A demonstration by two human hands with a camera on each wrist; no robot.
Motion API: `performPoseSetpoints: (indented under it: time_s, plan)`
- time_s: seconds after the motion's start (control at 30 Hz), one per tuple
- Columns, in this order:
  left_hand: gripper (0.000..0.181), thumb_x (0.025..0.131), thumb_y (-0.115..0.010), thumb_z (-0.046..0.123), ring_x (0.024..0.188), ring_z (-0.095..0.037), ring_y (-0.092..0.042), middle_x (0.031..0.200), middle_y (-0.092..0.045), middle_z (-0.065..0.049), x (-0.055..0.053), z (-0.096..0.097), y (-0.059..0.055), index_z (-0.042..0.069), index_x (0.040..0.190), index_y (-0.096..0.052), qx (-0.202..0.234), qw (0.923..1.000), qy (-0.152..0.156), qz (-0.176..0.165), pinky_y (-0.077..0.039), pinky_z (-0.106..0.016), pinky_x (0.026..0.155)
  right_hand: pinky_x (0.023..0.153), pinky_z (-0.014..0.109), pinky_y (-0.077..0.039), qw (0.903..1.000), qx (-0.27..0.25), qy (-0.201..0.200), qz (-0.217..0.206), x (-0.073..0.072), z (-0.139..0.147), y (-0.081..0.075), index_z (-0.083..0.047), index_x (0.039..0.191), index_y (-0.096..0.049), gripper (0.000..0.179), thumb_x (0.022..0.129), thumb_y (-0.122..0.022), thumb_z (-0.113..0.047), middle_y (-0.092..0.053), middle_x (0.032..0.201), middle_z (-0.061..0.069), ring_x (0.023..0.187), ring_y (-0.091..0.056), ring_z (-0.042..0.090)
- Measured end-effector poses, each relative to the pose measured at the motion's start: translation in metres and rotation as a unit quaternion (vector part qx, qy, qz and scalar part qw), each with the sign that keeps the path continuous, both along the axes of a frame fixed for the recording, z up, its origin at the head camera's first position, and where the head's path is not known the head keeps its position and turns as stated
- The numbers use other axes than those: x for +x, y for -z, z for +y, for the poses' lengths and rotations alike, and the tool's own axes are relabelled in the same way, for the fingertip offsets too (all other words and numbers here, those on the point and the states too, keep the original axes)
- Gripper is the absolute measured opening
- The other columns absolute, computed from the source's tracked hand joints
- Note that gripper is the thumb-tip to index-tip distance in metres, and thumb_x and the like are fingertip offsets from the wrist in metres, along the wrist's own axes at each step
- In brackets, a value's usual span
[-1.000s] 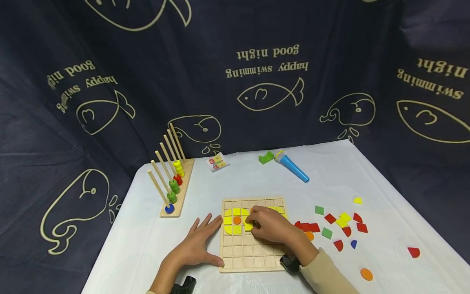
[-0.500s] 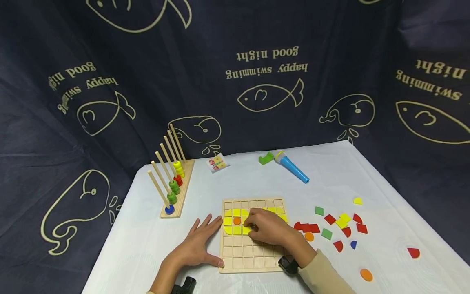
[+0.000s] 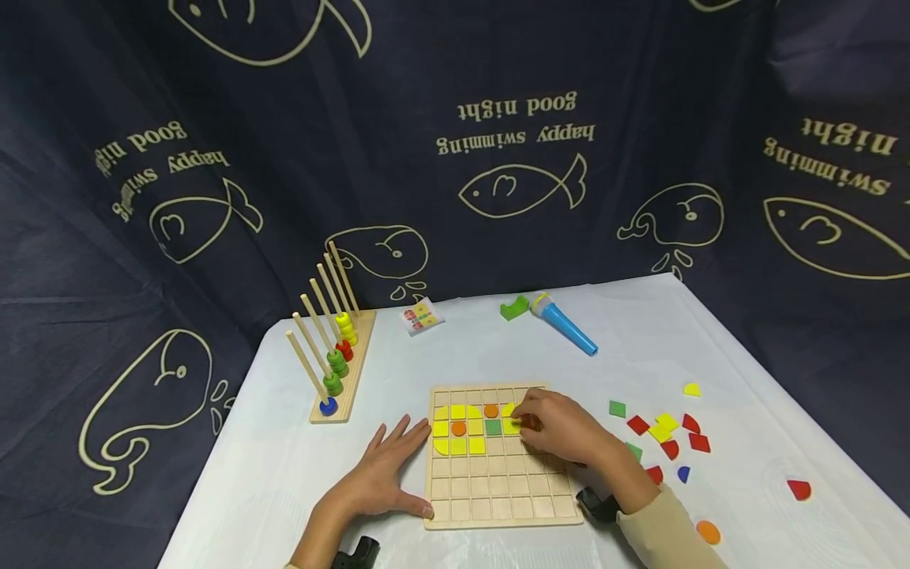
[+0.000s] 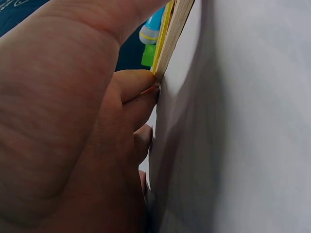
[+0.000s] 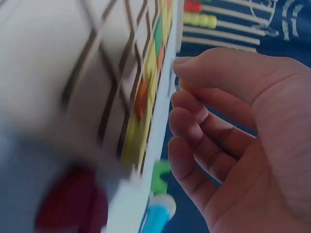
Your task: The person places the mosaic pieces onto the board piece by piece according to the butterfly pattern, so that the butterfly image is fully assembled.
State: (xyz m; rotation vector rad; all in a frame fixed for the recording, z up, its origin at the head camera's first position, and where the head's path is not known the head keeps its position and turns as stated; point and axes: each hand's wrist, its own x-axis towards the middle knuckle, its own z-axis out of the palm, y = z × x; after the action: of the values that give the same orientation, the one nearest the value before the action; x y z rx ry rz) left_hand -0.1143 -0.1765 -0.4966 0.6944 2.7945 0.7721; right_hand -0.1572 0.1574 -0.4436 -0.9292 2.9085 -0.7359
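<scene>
The wooden grid board [image 3: 479,510] lies flat on the white table, with yellow tiles [image 3: 458,446], orange discs [image 3: 459,428] and a green square tile [image 3: 493,427] in its upper rows. My left hand [image 3: 384,474] rests at the board's left side, fingers spread, with thumb and fingertips touching the edge. Over the right part of the tiled rows hovers my right hand [image 3: 562,427], covering some pieces. In the right wrist view its fingers [image 5: 184,121] are loosely bent, and no piece shows between them and the thumb.
Loose red, green, yellow, orange and blue pieces [image 3: 661,433] lie right of the board. A bead-peg stand [image 3: 362,348] is at the back left. Behind the board are a pattern card [image 3: 423,315], a green block [image 3: 515,307] and a blue toy microphone [image 3: 569,325].
My right hand has left the yellow square it was placing in the third row and moved right, uncovering the green square and an orange disc. The left hand stays put.
</scene>
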Motion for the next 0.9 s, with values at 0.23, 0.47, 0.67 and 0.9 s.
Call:
performPoseSetpoints:
  time_s: [0.23,0.47,0.67,0.9]
  plan:
    - [0.127,0.049,-0.075,0.077,0.145,-0.022,-0.007,0.156,-0.024,0.007,0.001,0.000,0.001,0.021,0.153,-0.029,0.001,1.0000,-0.001,-0.003,0.002,-0.051,0.114,0.077,0.035,-0.052,0.9969,0.007,0.075,-0.022,-0.006,0.041,-0.006,-0.011,0.106,-0.073,0.027,0.079,-0.075,-0.015,-0.061,0.098,-0.003,0.084,-0.055,0.016]
    - [0.127,0.048,-0.075,0.077,0.145,-0.022,-0.007,0.156,-0.024,0.007,0.000,0.000,0.001,0.021,0.153,-0.029,0.000,1.0000,-0.002,-0.001,0.002,-0.051,0.115,0.094,0.055,-0.045,0.9876,0.018,0.154,-0.025,-0.013,0.087,-0.003,-0.011,0.113,-0.071,0.036,0.078,-0.078,-0.018,-0.058,0.114,0.007,0.108,-0.050,0.029]
    - [0.127,0.048,-0.076,0.077,0.145,-0.024,-0.008,0.156,-0.025,0.006,0.000,-0.001,0.001,0.020,0.152,-0.030,0.002,1.0000,-0.003,-0.001,0.001,-0.052,0.114,0.093,0.060,-0.043,0.9822,0.031,0.183,-0.032,-0.013,0.119,0.001,-0.004,0.118,-0.068,0.043,0.078,-0.077,-0.016,-0.057,0.117,0.016,0.110,-0.048,0.037]
    - [0.127,0.048,-0.075,0.078,0.145,-0.022,-0.007,0.156,-0.024,0.008,-0.001,-0.001,0.001,0.022,0.153,-0.029,-0.001,1.0000,-0.002,0.000,0.002,-0.051,0.115,0.086,0.052,-0.050,0.9801,0.050,0.181,-0.065,-0.014,0.135,0.007,-0.001,0.114,-0.069,0.039,0.078,-0.077,-0.016,-0.060,0.104,0.011,0.091,-0.054,0.026]
